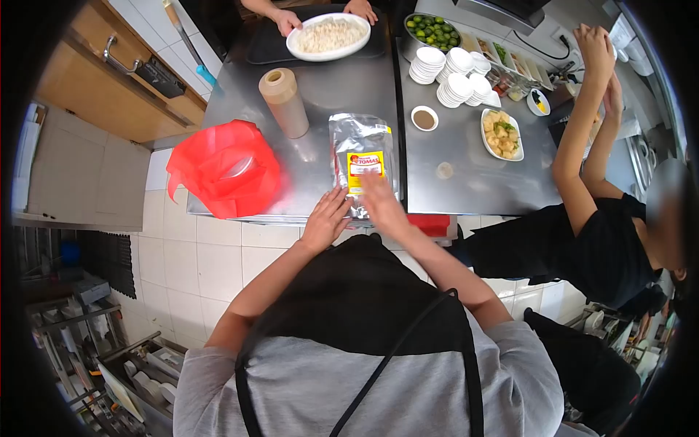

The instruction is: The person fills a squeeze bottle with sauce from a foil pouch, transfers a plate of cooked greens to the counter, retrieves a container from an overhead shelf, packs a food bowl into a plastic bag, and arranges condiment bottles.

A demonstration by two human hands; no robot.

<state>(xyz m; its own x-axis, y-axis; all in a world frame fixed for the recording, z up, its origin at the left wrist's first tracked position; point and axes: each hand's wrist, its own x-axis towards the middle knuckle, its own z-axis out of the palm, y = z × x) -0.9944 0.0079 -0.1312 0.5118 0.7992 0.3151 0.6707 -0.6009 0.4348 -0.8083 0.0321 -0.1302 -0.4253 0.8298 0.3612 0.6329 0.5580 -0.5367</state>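
A silver foil pouch [341,142] with a yellow and red label lies flat on the steel table in front of me. My left hand [327,221] rests at the pouch's lower left edge, fingers stretched out. Over the lower right part of the pouch is my right hand [384,207], slightly blurred, with its fingers extended and nothing seen in it. It covers part of the label. Beyond the pouch, to the left, stands a squeeze bottle [285,105] of brownish content. A crumpled red bag [229,171] sits left of my hands.
Across the table, another person's hands [289,22] hold a white oval dish [328,54]. On the right counter are stacked white saucers [428,64], a bowl of green citrus [435,33], a sauce dish [424,118] and a plated dish [501,136]. A co-worker [582,226] stands right with arms raised.
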